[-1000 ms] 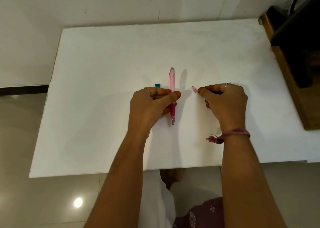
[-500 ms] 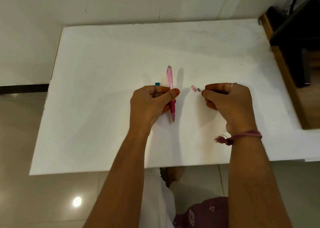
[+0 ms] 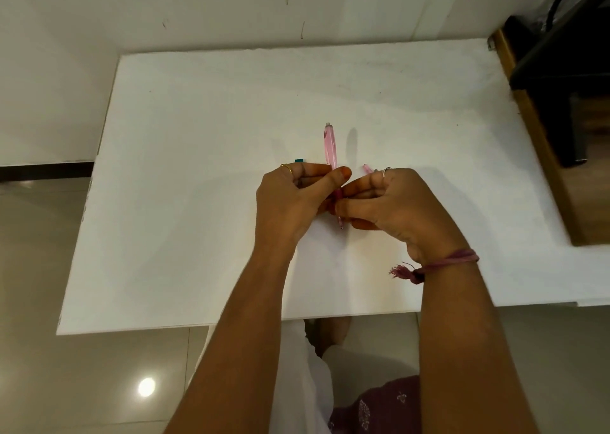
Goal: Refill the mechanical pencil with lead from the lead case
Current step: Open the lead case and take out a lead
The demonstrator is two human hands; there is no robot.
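Note:
My left hand grips a pink mechanical pencil upright above the white table, tip down, its top end without a cap. My right hand has its thumb and fingers closed on the pencil's lower grip, just above the tip. A small pink piece, seemingly the pencil's cap, lies on the table behind my right hand. A teal corner of what may be the lead case peeks out behind my left fingers; the rest of it is hidden.
A wooden shelf with a black object stands at the table's right edge. The wall runs close behind the table. My lap and the tiled floor show below the front edge.
My right hand has left the small pink piece on the table and moved left onto the lower part of the pencil. My left hand has kept holding the pencil.

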